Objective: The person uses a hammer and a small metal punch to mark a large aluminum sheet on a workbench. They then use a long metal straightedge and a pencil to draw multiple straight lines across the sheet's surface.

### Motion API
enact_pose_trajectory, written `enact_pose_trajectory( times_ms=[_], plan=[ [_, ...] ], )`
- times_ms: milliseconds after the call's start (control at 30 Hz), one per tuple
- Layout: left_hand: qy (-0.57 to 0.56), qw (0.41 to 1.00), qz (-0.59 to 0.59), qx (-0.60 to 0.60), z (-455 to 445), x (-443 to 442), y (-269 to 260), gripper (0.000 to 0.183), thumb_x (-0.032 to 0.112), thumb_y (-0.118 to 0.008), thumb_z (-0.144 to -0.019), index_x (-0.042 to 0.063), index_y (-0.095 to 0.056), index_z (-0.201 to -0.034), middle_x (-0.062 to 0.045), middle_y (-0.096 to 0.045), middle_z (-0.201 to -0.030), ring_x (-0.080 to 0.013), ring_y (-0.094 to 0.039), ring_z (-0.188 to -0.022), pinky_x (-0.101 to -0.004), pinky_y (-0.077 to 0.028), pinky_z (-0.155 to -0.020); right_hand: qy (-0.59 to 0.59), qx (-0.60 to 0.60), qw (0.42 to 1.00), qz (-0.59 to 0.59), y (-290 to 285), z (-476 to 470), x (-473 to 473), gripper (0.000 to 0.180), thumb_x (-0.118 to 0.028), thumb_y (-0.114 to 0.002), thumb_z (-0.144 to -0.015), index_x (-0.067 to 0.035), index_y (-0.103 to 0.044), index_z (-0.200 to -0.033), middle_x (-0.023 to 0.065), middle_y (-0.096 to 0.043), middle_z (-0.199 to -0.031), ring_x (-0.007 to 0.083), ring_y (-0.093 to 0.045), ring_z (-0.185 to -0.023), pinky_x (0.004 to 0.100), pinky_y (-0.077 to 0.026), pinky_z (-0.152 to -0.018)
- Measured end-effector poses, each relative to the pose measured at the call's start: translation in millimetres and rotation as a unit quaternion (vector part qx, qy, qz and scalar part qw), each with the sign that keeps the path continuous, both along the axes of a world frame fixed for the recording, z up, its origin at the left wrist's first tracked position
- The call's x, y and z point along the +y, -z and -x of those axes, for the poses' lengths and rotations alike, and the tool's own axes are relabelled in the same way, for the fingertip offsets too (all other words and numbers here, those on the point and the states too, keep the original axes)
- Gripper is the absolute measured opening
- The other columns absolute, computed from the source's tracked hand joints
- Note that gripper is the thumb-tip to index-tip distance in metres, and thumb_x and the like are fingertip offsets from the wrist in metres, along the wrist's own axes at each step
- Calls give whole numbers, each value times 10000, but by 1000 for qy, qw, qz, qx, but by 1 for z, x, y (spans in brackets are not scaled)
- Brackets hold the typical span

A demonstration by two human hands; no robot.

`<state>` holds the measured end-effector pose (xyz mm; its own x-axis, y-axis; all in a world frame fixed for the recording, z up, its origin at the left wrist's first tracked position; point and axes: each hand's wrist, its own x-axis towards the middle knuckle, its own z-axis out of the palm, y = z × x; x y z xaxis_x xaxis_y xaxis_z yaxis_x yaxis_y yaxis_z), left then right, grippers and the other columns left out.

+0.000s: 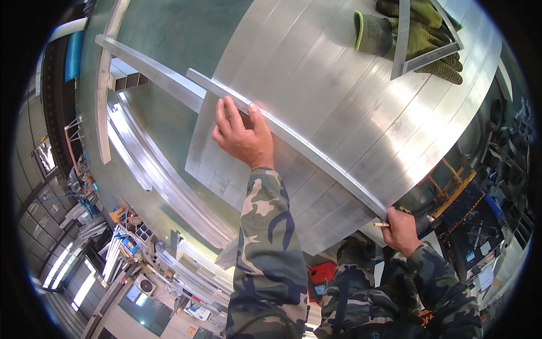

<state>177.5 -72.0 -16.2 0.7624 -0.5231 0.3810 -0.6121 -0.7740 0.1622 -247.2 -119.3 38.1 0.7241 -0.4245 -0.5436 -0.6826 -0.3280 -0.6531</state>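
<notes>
A long, straight metal bar [313, 148] lies across a large panel of brushed metal strips [338, 101]. My left hand [245, 131] rests near the bar's upper left end, its fingertips and thumb on the bar. At the bar's lower right end, by the panel's edge, my right hand [400, 229] is closed around a thin, light-coloured stick [381, 224], perhaps a pencil, and touches the bar's end. Whether it also grips the bar is hard to tell.
Striped work gloves [374, 34] lie on the panel at the upper right, under a metal frame corner [432, 57]. Several long metal profiles [156, 169] lie on the green surface [169, 25] at left. A flat metal bar [152, 70] reaches the panel's left edge.
</notes>
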Motion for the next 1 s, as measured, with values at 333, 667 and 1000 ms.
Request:
enact_pose_trajectory(
  times_ms=[333,667,1000],
  plan=[
    [3,1000,-7,-8,1,-1,-2,473,332,-659,-995,78,-672,-1394,-49,-611,-1465,-277,-572,-1178,-424,-441,-1007,-1,-7,1000,-5,0,0,-2,209,-76,-695,-791,-38,-513,-888,204,-593,-722,453,-614,-686,526,-487,-605],
    [-3,1000,-9,1,4,-2,-4,478,332,-656,-1002,75,-661,-1405,-59,-610,-1465,-284,-575,-1199,-429,-436,-1027,-2,-14,1000,-10,0,1,-3,214,-65,-690,-780,-36,-509,-892,209,-590,-730,456,-614,-695,524,-490,-610],
    [2,1000,-2,3,2,0,0,501,353,-669,-971,112,-670,-1411,-46,-588,-1495,-317,-525,-1166,-447,-470,-1008,-9,-13,1000,-4,1,3,-4,211,-73,-695,-787,-37,-514,-890,209,-598,-730,457,-616,-691,525,-494,-608]
  ],
)
